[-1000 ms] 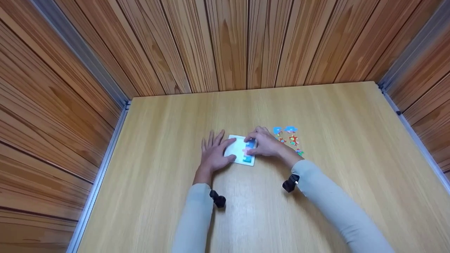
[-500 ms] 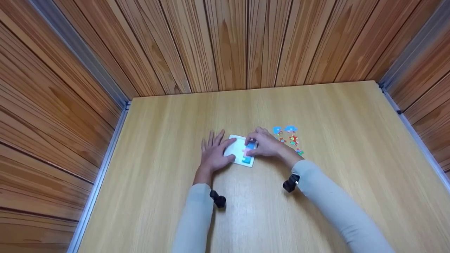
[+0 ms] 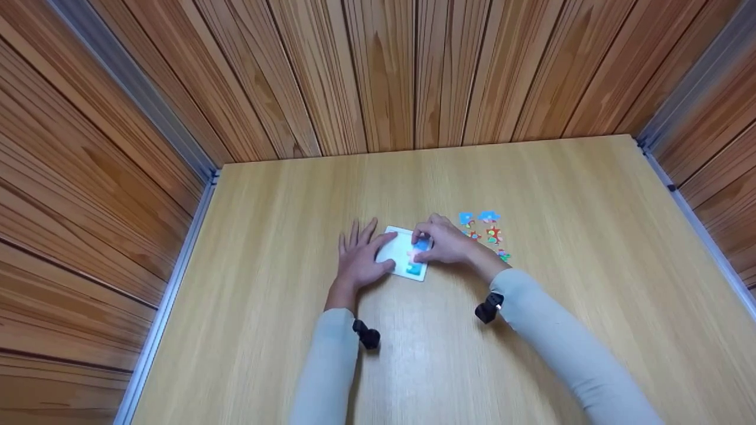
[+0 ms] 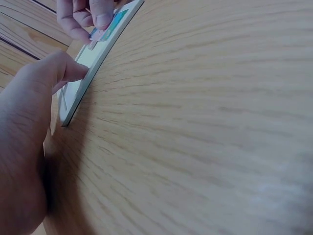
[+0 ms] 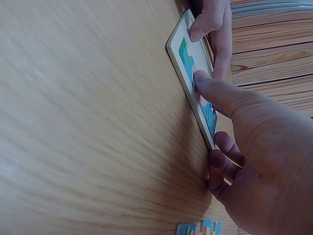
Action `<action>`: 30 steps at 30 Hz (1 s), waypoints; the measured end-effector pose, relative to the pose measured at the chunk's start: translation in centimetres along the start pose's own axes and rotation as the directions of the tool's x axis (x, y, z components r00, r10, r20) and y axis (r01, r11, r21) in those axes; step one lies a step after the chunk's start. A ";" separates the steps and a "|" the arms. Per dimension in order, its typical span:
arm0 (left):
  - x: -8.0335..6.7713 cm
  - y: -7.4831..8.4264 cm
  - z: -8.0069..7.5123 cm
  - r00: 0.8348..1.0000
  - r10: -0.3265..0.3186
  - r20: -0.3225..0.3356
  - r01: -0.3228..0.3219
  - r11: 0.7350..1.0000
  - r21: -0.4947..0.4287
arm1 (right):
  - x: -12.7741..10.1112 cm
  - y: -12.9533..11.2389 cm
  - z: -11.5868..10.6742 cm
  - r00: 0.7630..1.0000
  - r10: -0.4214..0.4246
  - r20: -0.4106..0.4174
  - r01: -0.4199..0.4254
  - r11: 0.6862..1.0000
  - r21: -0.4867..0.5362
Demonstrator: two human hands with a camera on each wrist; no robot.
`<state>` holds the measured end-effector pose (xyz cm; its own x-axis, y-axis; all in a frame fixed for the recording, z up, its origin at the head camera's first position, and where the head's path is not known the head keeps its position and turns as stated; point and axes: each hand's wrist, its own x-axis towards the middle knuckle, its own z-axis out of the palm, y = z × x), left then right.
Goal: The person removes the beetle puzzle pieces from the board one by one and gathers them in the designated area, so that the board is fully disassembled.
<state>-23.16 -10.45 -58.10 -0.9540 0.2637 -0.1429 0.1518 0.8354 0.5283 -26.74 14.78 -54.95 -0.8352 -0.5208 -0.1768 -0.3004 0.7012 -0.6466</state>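
Puzzle board (image 3: 404, 255) lies mid-frame on the desk (image 3: 531, 177), left hand (image 3: 360, 257) flat on its edge, right hand (image 3: 446, 242) pressing a piece (image 3: 416, 254) in; uneven pressure could skid the board.

A wood-panelled booth, not clearly a home or workshop. Plank walls (image 3: 378, 71) enclose the pale tabletop (image 3: 561, 195) beyond both hands, joined by metal corner strips (image 3: 133, 88).

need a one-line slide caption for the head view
Left hand steadies a puzzle board on the table while the right hand presses a piece in; loose pieces lie beside it.
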 end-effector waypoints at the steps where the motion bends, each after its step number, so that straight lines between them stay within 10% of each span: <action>1: 0.0 0.0 0.0 1.000 0.000 0.000 0.000 1.000 0.002 | 0.0 0.0 0.0 1.000 0.004 0.001 -0.004 1.000 0.003; 30: 0.0 -0.1 0.1 1.000 0.004 -0.003 -0.004 1.000 -0.013 | -0.4 0.0 0.4 0.998 -0.008 -0.056 0.009 1.000 0.015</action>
<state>-23.14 -10.46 -58.23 -0.9541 0.2656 -0.1384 0.1522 0.8280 0.5397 -26.22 14.80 -55.14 -0.8572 -0.4983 -0.1300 -0.3008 0.6894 -0.6589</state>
